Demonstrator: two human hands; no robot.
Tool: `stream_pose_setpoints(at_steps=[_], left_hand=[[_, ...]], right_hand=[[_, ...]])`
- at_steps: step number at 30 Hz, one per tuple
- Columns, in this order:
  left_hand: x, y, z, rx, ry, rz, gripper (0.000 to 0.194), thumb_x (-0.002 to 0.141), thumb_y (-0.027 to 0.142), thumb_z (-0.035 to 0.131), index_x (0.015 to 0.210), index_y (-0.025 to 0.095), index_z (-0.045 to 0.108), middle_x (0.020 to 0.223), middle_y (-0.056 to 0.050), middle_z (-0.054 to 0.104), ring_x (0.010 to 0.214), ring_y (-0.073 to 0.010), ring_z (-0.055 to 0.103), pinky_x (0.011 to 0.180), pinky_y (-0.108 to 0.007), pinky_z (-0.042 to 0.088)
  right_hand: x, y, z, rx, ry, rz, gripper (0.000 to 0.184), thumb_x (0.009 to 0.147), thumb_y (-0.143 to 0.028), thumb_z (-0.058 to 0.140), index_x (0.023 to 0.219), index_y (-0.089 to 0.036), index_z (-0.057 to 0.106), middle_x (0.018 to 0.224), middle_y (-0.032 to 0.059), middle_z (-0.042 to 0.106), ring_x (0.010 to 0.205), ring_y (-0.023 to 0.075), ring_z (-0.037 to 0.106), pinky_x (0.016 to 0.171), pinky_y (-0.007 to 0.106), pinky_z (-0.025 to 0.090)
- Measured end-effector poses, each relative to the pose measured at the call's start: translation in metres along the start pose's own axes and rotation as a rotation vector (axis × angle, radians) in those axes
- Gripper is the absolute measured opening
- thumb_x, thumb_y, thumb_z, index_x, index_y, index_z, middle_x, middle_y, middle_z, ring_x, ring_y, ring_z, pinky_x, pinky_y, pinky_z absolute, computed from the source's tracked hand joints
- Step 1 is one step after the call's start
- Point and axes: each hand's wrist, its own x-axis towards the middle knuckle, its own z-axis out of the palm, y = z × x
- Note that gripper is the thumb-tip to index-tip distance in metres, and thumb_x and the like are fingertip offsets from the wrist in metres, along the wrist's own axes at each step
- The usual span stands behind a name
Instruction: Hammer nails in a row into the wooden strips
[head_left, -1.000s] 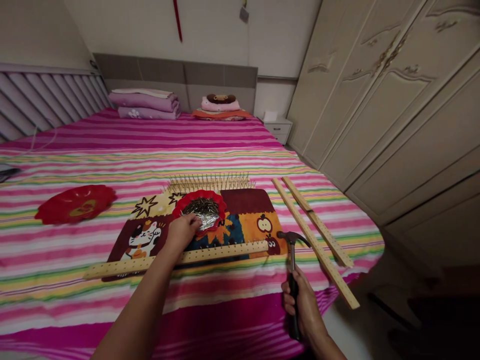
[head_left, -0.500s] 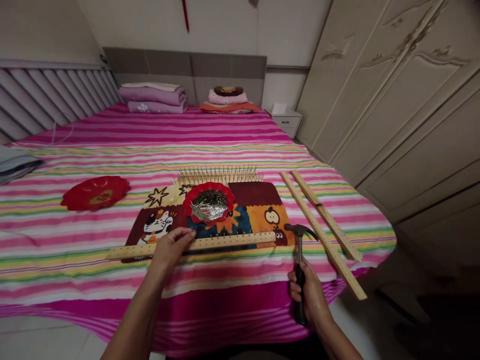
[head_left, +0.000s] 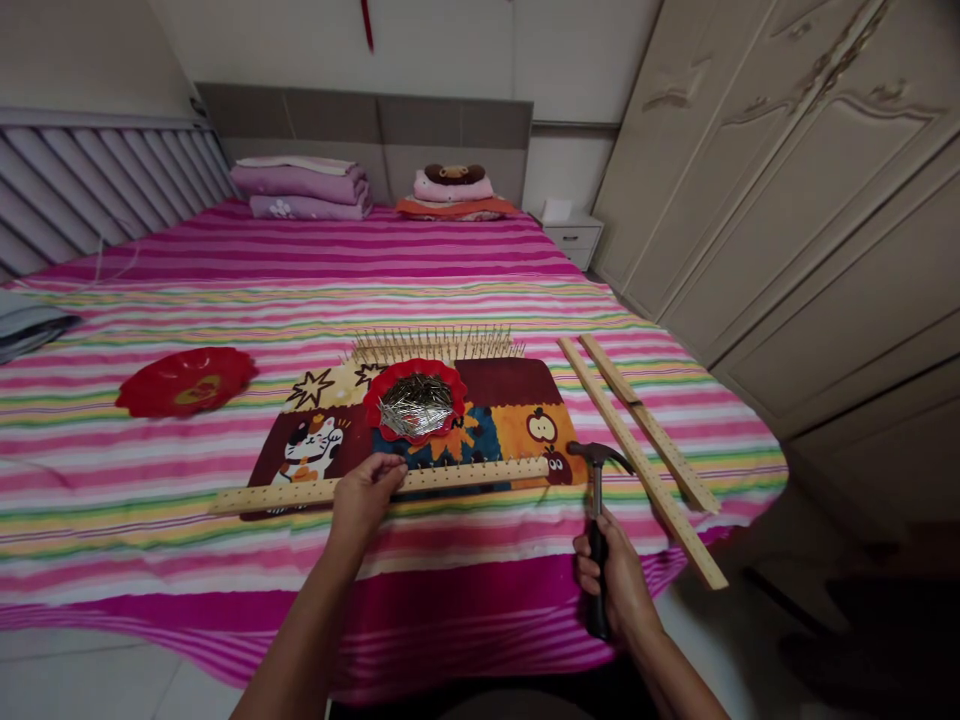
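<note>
My right hand (head_left: 616, 570) is wrapped round the black handle of a claw hammer (head_left: 598, 500), its head pointing away from me. A long pale wooden strip (head_left: 300, 494) dotted with small marks lies across the patterned mat (head_left: 517, 385), with short nails standing along its right part. My left hand (head_left: 369, 490) rests over the middle of this strip, fingertips pinched at its far edge; what they pinch is too small to make out. Just beyond the strip, a red scalloped dish (head_left: 373, 395) holds a heap of loose nails (head_left: 416, 405).
Behind the dish lies a wooden piece bristling with upright nails (head_left: 435, 345). Two more wooden strips (head_left: 637, 455) lie to the right, one with a dark band. An upturned-looking red plate (head_left: 187, 382) is at left. Folded bedding (head_left: 304, 185) sits by the headboard; a wardrobe (head_left: 750, 200) stands right.
My left hand has shifted a little to the right along the wooden strip, still pinched. My right hand and the hammer have hardly moved. The view has tilted slightly.
</note>
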Motion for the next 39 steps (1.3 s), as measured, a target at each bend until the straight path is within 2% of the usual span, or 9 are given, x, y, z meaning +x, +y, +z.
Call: stream_pose_setpoints(at_steps=[6, 11, 15, 18, 23, 28, 32, 35, 39], left_hand=[[-0.002, -0.001, 0.002, 0.054, 0.021, 0.044, 0.033, 0.056, 0.046, 0.064, 0.074, 0.019, 0.065, 0.062, 0.001, 0.065, 0.06, -0.0138, 0.058, 0.058, -0.024, 0.045], [-0.006, -0.002, 0.002, 0.229, 0.032, 0.121, 0.024, 0.062, 0.043, 0.058, 0.071, 0.022, 0.065, 0.066, 0.001, 0.067, 0.062, -0.0148, 0.059, 0.059, -0.024, 0.044], [-0.006, -0.004, 0.003, 0.32, 0.056, 0.252, 0.017, 0.065, 0.037, 0.056, 0.068, 0.023, 0.065, 0.074, 0.0, 0.069, 0.069, -0.016, 0.061, 0.066, -0.026, 0.045], [-0.007, -0.006, 0.003, 0.344, 0.059, 0.305, 0.017, 0.067, 0.037, 0.054, 0.067, 0.024, 0.064, 0.073, 0.0, 0.068, 0.068, -0.0161, 0.061, 0.065, -0.026, 0.046], [-0.009, -0.008, 0.003, 0.375, 0.064, 0.323, 0.016, 0.069, 0.036, 0.054, 0.067, 0.023, 0.064, 0.074, 0.0, 0.067, 0.071, -0.0159, 0.061, 0.069, -0.026, 0.046], [-0.01, -0.009, 0.003, 0.442, 0.064, 0.338, 0.014, 0.072, 0.031, 0.053, 0.065, 0.023, 0.062, 0.071, 0.001, 0.065, 0.069, -0.0143, 0.059, 0.065, -0.024, 0.043], [-0.01, -0.006, 0.003, 0.51, 0.059, 0.304, 0.015, 0.072, 0.03, 0.053, 0.062, 0.022, 0.06, 0.067, 0.001, 0.062, 0.065, -0.0138, 0.056, 0.062, -0.023, 0.04], [-0.011, -0.005, 0.004, 0.533, 0.065, 0.269, 0.014, 0.071, 0.029, 0.054, 0.061, 0.022, 0.06, 0.068, 0.0, 0.062, 0.065, -0.0144, 0.056, 0.062, -0.024, 0.039], [-0.011, -0.006, 0.004, 0.486, 0.054, 0.263, 0.013, 0.072, 0.029, 0.053, 0.066, 0.023, 0.064, 0.073, 0.0, 0.065, 0.07, -0.0152, 0.058, 0.065, -0.025, 0.041]], right_hand=[[-0.001, -0.002, 0.001, -0.006, 0.014, 0.011, 0.035, 0.068, -0.042, 0.066, 0.091, -0.027, 0.045, 0.046, -0.0116, 0.047, 0.028, 0.0032, 0.031, 0.027, 0.009, 0.02], [-0.004, -0.001, 0.004, -0.024, 0.028, -0.021, 0.038, 0.068, -0.044, 0.065, 0.097, -0.027, 0.047, 0.046, -0.0119, 0.047, 0.028, 0.0034, 0.032, 0.027, 0.009, 0.021], [-0.02, -0.003, 0.014, -0.073, 0.061, -0.081, 0.049, 0.07, -0.045, 0.064, 0.112, -0.028, 0.047, 0.048, -0.0116, 0.046, 0.03, 0.0045, 0.033, 0.027, 0.01, 0.022], [-0.04, -0.014, 0.03, -0.226, 0.052, -0.126, 0.062, 0.073, -0.05, 0.061, 0.128, -0.028, 0.042, 0.05, -0.0102, 0.048, 0.032, 0.0056, 0.034, 0.028, 0.013, 0.023], [-0.063, -0.032, 0.068, -0.566, -0.265, -0.111, 0.06, 0.079, -0.052, 0.053, 0.131, -0.022, 0.047, 0.05, -0.0077, 0.047, 0.036, 0.0076, 0.035, 0.035, 0.019, 0.026], [-0.067, -0.029, 0.105, -0.911, -0.604, -0.3, 0.041, 0.087, -0.038, 0.045, 0.124, -0.023, 0.056, 0.05, -0.0068, 0.043, 0.045, 0.0106, 0.038, 0.045, 0.022, 0.032], [-0.064, -0.026, 0.126, -1.042, -0.682, -0.472, 0.039, 0.09, -0.03, 0.042, 0.127, -0.03, 0.053, 0.073, -0.0007, 0.064, 0.059, 0.0147, 0.054, 0.059, 0.026, 0.043], [-0.06, -0.027, 0.132, -1.089, -0.698, -0.543, 0.04, 0.089, -0.028, 0.043, 0.127, -0.031, 0.053, 0.086, 0.0029, 0.069, 0.073, 0.0197, 0.062, 0.068, 0.029, 0.046], [-0.06, -0.029, 0.122, -1.077, -0.64, -0.509, 0.038, 0.089, -0.032, 0.043, 0.125, -0.028, 0.056, 0.066, 0.0001, 0.064, 0.053, 0.0154, 0.053, 0.053, 0.025, 0.041]])
